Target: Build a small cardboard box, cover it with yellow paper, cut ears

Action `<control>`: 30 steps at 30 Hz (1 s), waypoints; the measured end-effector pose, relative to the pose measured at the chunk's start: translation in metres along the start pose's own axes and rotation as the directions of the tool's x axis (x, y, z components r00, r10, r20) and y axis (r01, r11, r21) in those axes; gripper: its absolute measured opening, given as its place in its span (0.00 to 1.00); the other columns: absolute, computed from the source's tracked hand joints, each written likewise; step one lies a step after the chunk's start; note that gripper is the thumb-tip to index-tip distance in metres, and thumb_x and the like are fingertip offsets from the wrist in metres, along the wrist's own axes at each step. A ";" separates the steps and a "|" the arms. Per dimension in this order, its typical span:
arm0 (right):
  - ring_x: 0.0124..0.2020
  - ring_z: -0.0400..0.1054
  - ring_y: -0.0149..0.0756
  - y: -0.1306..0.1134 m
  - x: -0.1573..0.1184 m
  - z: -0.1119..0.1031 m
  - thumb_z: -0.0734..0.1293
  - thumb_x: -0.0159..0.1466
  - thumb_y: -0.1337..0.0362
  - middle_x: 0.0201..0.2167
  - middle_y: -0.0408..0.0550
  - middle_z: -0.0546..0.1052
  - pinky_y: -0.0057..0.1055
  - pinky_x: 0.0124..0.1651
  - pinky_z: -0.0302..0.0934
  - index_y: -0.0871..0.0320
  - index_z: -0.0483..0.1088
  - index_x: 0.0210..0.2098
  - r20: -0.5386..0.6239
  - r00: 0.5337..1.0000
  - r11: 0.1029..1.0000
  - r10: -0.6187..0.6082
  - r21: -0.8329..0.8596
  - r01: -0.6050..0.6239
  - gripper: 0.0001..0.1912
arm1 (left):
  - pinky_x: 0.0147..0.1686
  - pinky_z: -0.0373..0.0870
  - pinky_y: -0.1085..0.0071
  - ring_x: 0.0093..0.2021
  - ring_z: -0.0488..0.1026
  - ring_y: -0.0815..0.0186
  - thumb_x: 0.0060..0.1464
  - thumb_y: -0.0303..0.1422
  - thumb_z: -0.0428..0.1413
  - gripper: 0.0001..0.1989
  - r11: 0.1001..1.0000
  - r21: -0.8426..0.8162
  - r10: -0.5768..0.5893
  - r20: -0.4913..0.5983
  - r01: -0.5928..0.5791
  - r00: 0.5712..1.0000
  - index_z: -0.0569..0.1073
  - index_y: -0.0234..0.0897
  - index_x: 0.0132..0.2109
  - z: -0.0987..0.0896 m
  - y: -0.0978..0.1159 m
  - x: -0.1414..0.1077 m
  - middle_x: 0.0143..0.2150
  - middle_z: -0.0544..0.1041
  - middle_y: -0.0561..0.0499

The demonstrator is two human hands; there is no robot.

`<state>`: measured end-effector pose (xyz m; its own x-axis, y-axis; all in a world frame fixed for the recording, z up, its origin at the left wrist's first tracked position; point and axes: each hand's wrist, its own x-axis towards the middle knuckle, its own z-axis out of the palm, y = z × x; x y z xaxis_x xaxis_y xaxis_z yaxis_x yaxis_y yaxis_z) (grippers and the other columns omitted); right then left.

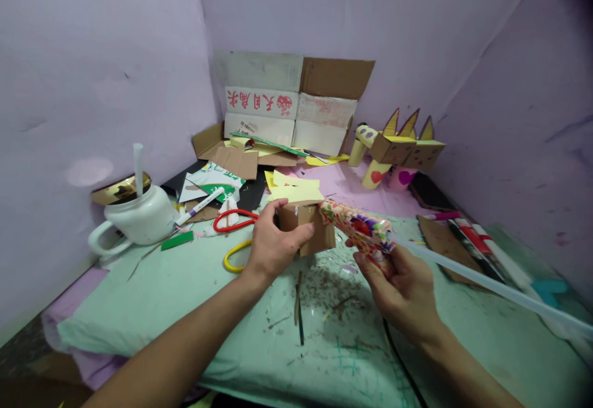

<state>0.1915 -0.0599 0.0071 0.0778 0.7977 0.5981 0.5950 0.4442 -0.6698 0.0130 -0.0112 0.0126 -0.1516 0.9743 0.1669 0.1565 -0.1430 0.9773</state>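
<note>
Now, left hand [278,235]: partly closed, thumb and fingers gripping a small cardboard box [319,242] from its left side.
Right hand [403,284]: wrapped around the handle of a patterned glue gun [359,226].
Box: above the table [152,303], near its middle, between the two hands; pale yellow paper [295,194] shows at its top edge, though whether the two are joined I cannot tell.
Glue gun: front end at the box's upper right corner, contact unclear; a long translucent glue stick [463,266] runs out of the back, and a dark cord [403,365] lies below.
Scissors: red and yellow handles [236,212] just left of the left hand.
Left side: a white pot [143,213] and a green strip [177,240].
Back: a large unfolded carton [259,102] against the wall.
Right side: box-headed paper animals [393,149] behind, markers [482,247] nearer.
Tabletop: small scraps [333,291] below the box.
</note>
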 end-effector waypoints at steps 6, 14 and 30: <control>0.15 0.53 0.30 0.002 0.005 -0.005 0.64 0.57 0.63 0.14 0.38 0.61 0.27 0.17 0.50 0.57 0.69 0.27 0.021 0.999 0.999 0.034 -0.032 -0.034 0.05 | 0.44 0.68 0.60 0.44 0.72 0.55 0.37 0.38 0.64 0.32 0.998 -0.054 -0.029 0.017 0.030 0.999 0.66 0.32 0.50 0.000 -0.001 0.000 0.45 0.73 0.40; 0.21 0.62 0.34 0.004 0.007 -0.006 0.64 0.57 0.61 0.21 0.43 0.72 0.28 0.23 0.55 0.59 0.71 0.33 0.027 0.992 0.992 0.126 0.018 -0.126 0.08 | 0.43 0.69 0.61 0.43 0.72 0.55 0.37 0.37 0.64 0.31 0.995 -0.088 -0.044 0.016 0.046 0.999 0.66 0.33 0.50 -0.001 -0.002 0.001 0.44 0.73 0.42; 0.23 0.59 0.34 0.012 0.007 -0.008 0.64 0.57 0.57 0.25 0.46 0.71 0.29 0.24 0.52 0.59 0.71 0.35 0.060 0.970 0.967 0.236 0.087 -0.240 0.12 | 0.42 0.68 0.64 0.42 0.71 0.58 0.36 0.35 0.65 0.32 0.979 -0.169 -0.106 0.041 0.111 0.994 0.65 0.32 0.50 -0.001 -0.003 0.002 0.42 0.72 0.44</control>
<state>0.2061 -0.0523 0.0068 0.1682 0.9028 0.3959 0.4872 0.2729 -0.8295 0.0113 -0.0090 0.0102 -0.1273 0.9902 0.0568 -0.0285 -0.0609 0.9977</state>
